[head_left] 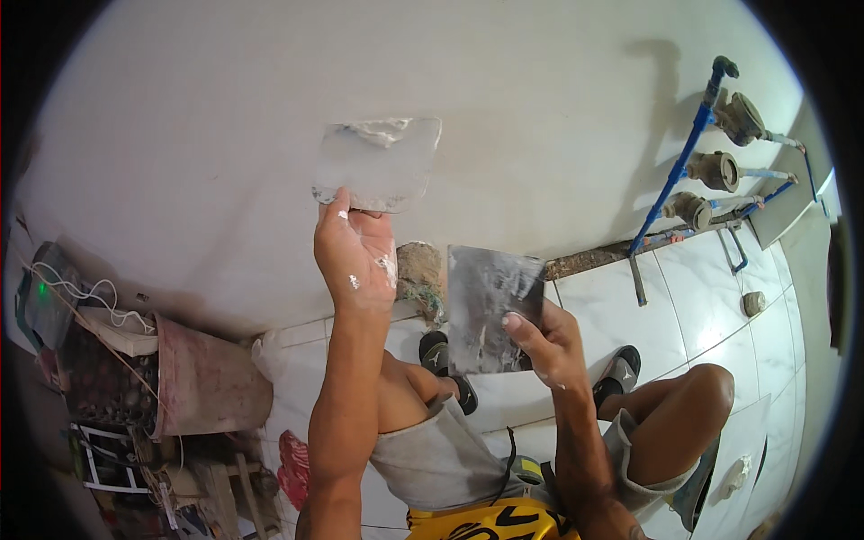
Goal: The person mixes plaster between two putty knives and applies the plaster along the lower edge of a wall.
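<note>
My left hand [356,256], spotted with white paste, is raised before the pale wall and closed on the lower edge of a flat, greyish filling plate [378,166]. A thick streak of white putty [382,132] lies along the plate's upper edge. Lower and to the right, my right hand [553,346] grips a dark rectangular plate [490,301] smeared with whitish residue. Its thumb lies on the face of that plate, while the other fingers are mostly hidden behind it. The two plates are apart.
Blue pipes [673,184] with several round meters [717,170] stand out from the wall at the right. A rough hole [419,274] opens at the wall's base. A reddish bucket [211,378] lies tilted at the left. A stone [754,303] sits on the white tiled floor [693,297].
</note>
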Available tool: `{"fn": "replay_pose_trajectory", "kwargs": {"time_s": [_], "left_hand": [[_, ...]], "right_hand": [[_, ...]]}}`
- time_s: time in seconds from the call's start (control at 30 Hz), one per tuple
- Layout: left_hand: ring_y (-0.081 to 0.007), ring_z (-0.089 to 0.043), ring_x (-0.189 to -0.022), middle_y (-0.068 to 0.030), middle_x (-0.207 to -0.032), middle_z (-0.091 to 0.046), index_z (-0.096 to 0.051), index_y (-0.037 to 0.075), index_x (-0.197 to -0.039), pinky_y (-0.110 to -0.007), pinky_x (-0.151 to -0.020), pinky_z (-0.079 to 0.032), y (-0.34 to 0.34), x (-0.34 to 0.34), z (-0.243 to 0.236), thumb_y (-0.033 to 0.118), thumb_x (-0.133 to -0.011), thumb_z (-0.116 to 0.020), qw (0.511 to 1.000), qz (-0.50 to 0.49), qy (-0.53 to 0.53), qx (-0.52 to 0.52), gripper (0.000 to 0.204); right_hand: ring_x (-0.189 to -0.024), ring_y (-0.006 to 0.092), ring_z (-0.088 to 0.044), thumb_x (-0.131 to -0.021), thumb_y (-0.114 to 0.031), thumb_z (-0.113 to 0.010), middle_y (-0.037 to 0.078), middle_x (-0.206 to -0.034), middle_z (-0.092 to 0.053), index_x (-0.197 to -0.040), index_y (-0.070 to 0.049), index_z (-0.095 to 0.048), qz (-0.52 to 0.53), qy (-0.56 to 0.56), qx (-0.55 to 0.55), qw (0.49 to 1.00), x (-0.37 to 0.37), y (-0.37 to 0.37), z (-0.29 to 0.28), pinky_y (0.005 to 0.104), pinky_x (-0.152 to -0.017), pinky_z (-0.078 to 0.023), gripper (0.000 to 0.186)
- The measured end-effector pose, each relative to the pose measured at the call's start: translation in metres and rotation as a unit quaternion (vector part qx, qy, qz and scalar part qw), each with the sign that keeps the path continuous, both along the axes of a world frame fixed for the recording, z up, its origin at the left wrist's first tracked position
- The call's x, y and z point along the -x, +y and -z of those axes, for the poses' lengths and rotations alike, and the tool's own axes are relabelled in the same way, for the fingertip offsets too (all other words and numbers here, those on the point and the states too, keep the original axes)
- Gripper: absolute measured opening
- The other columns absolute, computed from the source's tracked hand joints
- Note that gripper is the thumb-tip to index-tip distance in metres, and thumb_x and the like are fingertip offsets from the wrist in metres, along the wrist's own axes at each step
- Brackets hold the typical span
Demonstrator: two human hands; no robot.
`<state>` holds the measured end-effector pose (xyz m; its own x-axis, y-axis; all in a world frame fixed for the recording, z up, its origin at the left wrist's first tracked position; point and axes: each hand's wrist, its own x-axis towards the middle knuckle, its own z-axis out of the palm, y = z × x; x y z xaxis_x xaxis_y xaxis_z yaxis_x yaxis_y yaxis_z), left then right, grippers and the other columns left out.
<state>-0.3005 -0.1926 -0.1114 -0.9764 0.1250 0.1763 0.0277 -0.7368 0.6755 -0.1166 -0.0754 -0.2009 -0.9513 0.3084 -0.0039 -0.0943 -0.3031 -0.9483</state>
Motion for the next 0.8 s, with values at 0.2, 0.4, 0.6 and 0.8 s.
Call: {"fn": "replay_pose_trajectory", "kwargs": {"time_s": [0.2,0.4,0.6,0.8], "left_hand": [[-0.0224,-0.047,-0.117,-0.0146,-0.121,-0.049,-0.043,-0.008,-0.116,-0.039,-0.106,-0.036,-0.007,-0.005,0.004,0.006,-0.094,-0.041,0.994,0.090,0.067,0.006,0.027],[-0.0231,-0.050,-0.113,-0.0159,-0.118,-0.050,-0.043,-0.008,-0.114,-0.037,-0.104,-0.037,0.001,-0.007,0.000,0.007,-0.094,-0.040,0.996,0.087,-0.013,-0.010,0.026],[-0.0238,-0.052,-0.112,-0.0176,-0.119,-0.051,-0.043,-0.010,-0.114,-0.036,-0.101,-0.041,-0.003,-0.002,-0.005,0.007,-0.094,-0.040,0.996,0.041,-0.083,-0.010,0.027],[-0.0252,-0.051,-0.114,-0.0187,-0.121,-0.050,-0.042,-0.011,-0.115,-0.037,-0.103,-0.040,-0.008,-0.002,-0.010,0.007,-0.094,-0.038,0.997,0.038,-0.056,-0.046,0.028]], "right_hand": [[-0.082,0.0243,-0.053,-0.070,0.000,-0.070,0.009,-0.086,-0.050,-0.113,-0.006,-0.063,0.156,0.176,-0.337,0.911,0.008,-0.030,-0.035,0.0286,-0.070,-0.045,0.043],[-0.098,0.0275,-0.051,-0.063,-0.007,-0.071,0.010,-0.106,-0.049,-0.122,-0.015,-0.062,0.218,0.222,-0.504,0.806,0.027,-0.060,-0.016,0.0393,-0.085,-0.043,0.060],[-0.099,0.0280,-0.050,-0.068,-0.008,-0.066,0.010,-0.107,-0.048,-0.122,-0.017,-0.062,0.223,0.180,-0.563,0.775,0.038,-0.048,0.033,0.0402,-0.086,-0.041,0.054],[-0.099,0.0290,-0.052,-0.055,0.002,-0.076,0.012,-0.107,-0.050,-0.117,-0.014,-0.064,0.250,0.168,-0.484,0.821,0.026,-0.034,0.015,0.0382,-0.079,-0.048,0.065]]}}
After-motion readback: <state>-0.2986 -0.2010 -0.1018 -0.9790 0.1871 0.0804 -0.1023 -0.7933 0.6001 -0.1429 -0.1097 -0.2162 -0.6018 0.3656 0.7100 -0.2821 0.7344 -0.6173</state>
